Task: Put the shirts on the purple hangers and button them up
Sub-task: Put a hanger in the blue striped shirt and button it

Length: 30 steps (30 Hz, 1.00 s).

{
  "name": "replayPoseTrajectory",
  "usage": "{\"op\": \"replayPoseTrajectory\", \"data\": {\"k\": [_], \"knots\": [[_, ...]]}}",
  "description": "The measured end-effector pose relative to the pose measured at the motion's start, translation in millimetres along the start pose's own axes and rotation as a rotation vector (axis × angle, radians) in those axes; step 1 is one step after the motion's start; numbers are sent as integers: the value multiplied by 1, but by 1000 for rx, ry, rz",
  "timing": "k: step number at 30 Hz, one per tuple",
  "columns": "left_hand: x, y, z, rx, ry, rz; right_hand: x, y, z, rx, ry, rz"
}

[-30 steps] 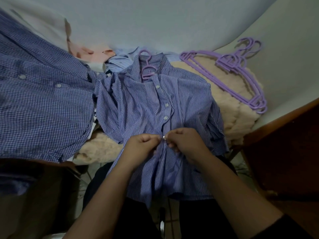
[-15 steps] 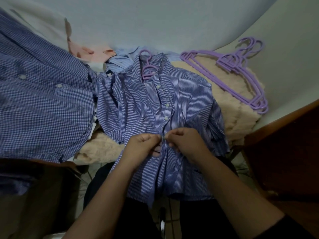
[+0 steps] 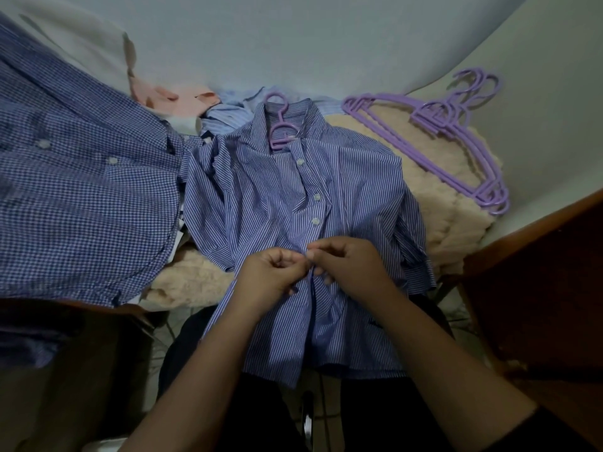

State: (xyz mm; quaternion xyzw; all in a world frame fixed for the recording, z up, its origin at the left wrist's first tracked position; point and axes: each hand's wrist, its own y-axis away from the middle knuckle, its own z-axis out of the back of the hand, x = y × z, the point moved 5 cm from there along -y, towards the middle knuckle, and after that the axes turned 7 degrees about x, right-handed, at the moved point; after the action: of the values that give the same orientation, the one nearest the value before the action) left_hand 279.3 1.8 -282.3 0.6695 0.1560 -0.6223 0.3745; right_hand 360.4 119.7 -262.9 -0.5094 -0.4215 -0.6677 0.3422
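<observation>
A blue striped shirt point(image 3: 261, 203) lies flat in front of me on a purple hanger point(image 3: 281, 132) whose hook sticks out of the collar. Three white buttons down its placket are fastened. My left hand point(image 3: 274, 275) and my right hand point(image 3: 349, 265) meet just below the lowest of them, each pinching one edge of the placket; the button between the fingertips is hidden. A blue checked shirt point(image 3: 75, 203) is spread out to the left. A stack of spare purple hangers point(image 3: 456, 135) rests at the back right.
The shirts lie on a cream fluffy blanket point(image 3: 450, 216). Pink and light blue garments point(image 3: 182, 99) are bunched at the back by the wall. A dark wooden board point(image 3: 538, 275) stands on the right, brown furniture point(image 3: 75, 370) on the lower left.
Both hands stay at the same spot on the placket; the fingertips have shifted slightly closer together and now cover the button that showed between them a second ago.
</observation>
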Motion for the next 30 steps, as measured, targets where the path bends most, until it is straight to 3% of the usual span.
{"op": "replayPoseTrajectory", "data": {"k": [7,13,20,24,30], "knots": [[1,-3,1,14,-35,17,-5,-5,3,-45,-65,-11],[12,-11,-6,126,392,274,-3,-8,3,-13,-45,99],[21,-19,13,-64,-25,139,-47,-20,18,-148,158,-94],[27,-21,16,-97,-102,115,-45,-16,21,-321,249,22],[22,-31,29,-230,-80,99,-37,-21,35,-405,20,-45]]}}
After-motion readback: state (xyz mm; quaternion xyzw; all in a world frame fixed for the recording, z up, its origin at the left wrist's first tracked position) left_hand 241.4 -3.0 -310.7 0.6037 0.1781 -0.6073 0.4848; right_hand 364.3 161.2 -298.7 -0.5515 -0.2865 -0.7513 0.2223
